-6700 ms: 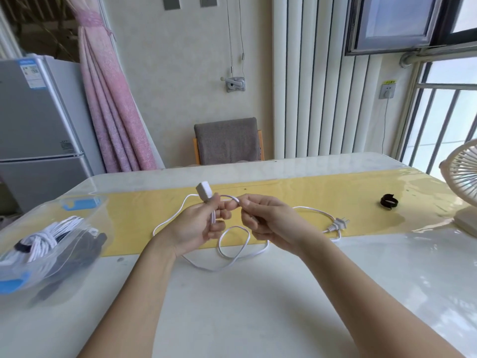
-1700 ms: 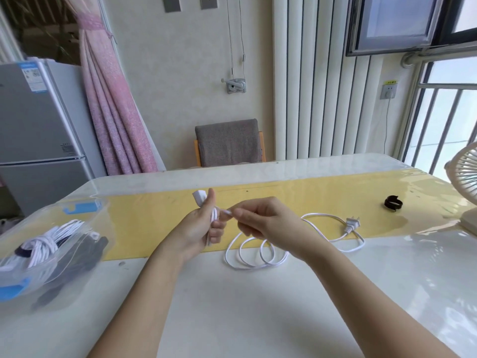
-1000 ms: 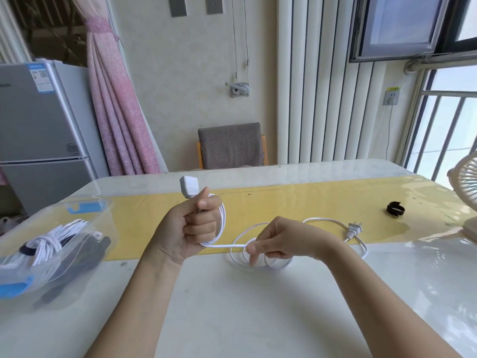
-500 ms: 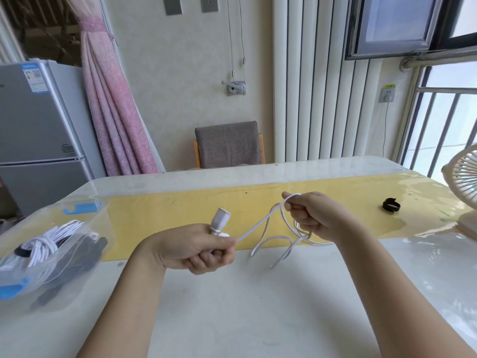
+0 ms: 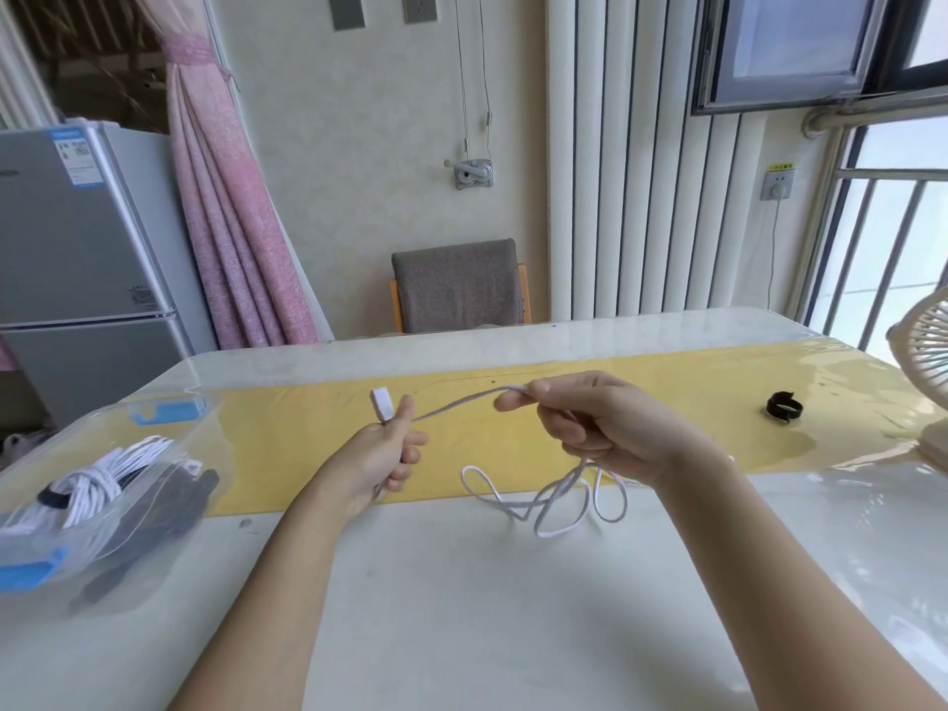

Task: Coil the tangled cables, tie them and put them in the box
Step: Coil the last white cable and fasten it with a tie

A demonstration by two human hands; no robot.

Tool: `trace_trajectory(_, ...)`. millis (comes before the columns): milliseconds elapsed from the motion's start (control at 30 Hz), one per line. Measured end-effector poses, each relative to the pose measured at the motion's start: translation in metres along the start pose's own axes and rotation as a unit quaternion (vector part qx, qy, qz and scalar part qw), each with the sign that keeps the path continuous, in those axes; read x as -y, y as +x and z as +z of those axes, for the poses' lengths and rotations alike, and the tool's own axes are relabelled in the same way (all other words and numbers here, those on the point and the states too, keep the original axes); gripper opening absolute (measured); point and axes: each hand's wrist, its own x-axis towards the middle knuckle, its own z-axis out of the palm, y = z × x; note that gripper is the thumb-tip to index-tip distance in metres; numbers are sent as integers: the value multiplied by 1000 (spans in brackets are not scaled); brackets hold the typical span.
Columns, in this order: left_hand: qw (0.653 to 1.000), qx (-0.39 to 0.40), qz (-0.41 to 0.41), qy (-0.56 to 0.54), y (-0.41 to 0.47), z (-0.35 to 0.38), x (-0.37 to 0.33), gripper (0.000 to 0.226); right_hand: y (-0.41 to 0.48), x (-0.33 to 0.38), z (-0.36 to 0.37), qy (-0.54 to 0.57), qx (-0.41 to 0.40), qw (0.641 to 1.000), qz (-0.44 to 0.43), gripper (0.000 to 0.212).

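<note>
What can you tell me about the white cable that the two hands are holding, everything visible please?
The white cable is thin, flat-looking and flexible, probably plastic-coated. One end carries a small white block connector, which sticks up above the left hand that grips it. From there a stretch runs through the air to the right hand, which pinches it. Below that hand the rest hangs down and lies in loose, untied loops on the table. Its other end is hidden.

Box (image 5: 169, 409) on table (image 5: 461, 608) at left, cable (image 5: 560, 496) mid-table, strap (image 5: 784, 406) far right, near fan (image 5: 923, 372).
</note>
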Motion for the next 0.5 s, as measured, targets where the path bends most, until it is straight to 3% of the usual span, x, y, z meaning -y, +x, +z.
trace_trajectory(133, 985, -99, 100, 97, 5, -1, 1, 64, 4, -4, 19, -14, 56, 998, -34, 28)
trace_trajectory(300, 970, -131, 175, 110, 9, -4, 4, 63, 4, -4, 31, -36, 88, 993, -63, 27)
trace_trajectory(400, 979, -78, 167, -84, 13, 2, 0, 48, 2, -6, 35, -88, 133, 986, -42, 26)
trace_trajectory(500, 931, -2, 128, -341, 17, 1, -5, 42, 3, -11, 40, -143, 192, 971, 3, 24)
